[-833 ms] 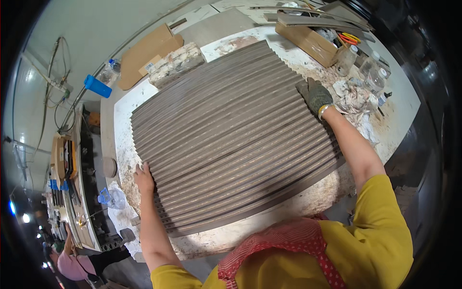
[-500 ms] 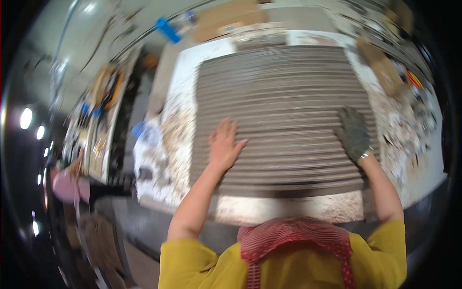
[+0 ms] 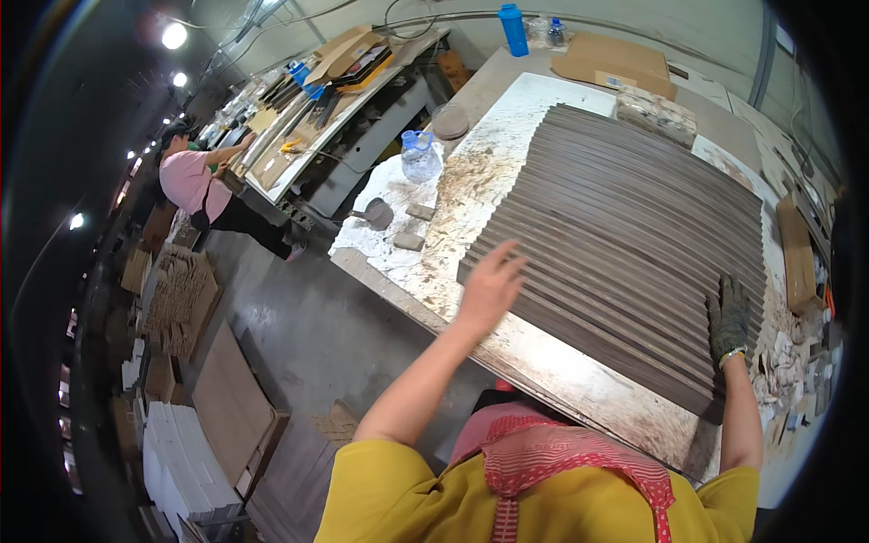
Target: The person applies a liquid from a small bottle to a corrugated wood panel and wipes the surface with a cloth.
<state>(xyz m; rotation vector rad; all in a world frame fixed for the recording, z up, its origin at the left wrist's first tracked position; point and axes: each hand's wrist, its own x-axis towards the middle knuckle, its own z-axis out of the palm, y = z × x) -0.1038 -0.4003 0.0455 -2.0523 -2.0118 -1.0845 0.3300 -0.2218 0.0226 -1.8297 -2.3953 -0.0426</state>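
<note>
Resting my right hand (image 3: 728, 319) flat on stiff-looking brown strips (image 3: 620, 231), I'm favouring their ends for holding, left hand (image 3: 491, 288) grasping nothing.

Blue bottle (image 3: 513, 32) near brown cardboard (image 3: 615, 63); clear jug (image 3: 420, 163) on white sheet (image 3: 371, 246); pink-shirted co-worker (image 3: 186, 181) at bench (image 3: 348, 116).

Gloved R grip (image 3: 728, 319) on brn strips (image 3: 625, 226), L grip (image 3: 493, 286) nr L side.
</note>
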